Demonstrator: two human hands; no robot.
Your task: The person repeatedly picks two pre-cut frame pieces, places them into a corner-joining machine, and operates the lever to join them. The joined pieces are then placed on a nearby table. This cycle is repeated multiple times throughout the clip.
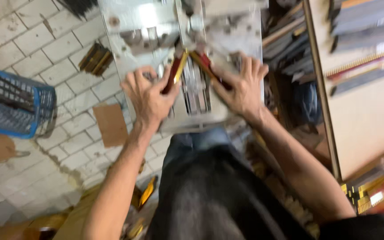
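— What's furthest out, left of the metal machine table (130,49)?

— A blue wire basket (16,106) on the pale tiled floor (36,44), well apart from the table. Nearer, a flat brown cardboard scrap (110,124) lies on the tiles just beside the table's left edge.

— And the hands?

— Both are on the table. The left hand (147,95) has its fingers curled round the left moulding strip (174,73) — a narrow red length with a gold edge — and presses it down. The right hand (241,86) lies more spread, fingers splayed flat over the right moulding strip (207,66), pinning rather than gripping. The two strips run up the table and meet in a point at the clamp head (192,26) near its far edge.

— What might go wrong?

— My guess: the strips could slip apart at that point if either hand eases, since polished steel gives little grip. Fingers also sit close to the head (the picture is blurred, so how close I cannot tell).

— Surfaces?

— The table is bright, reflective plate; the strips look glossy and lacquered. Right of the table stands a plain wooden board (365,124), and beyond it more strips (365,58), dark and gold, lie stacked.
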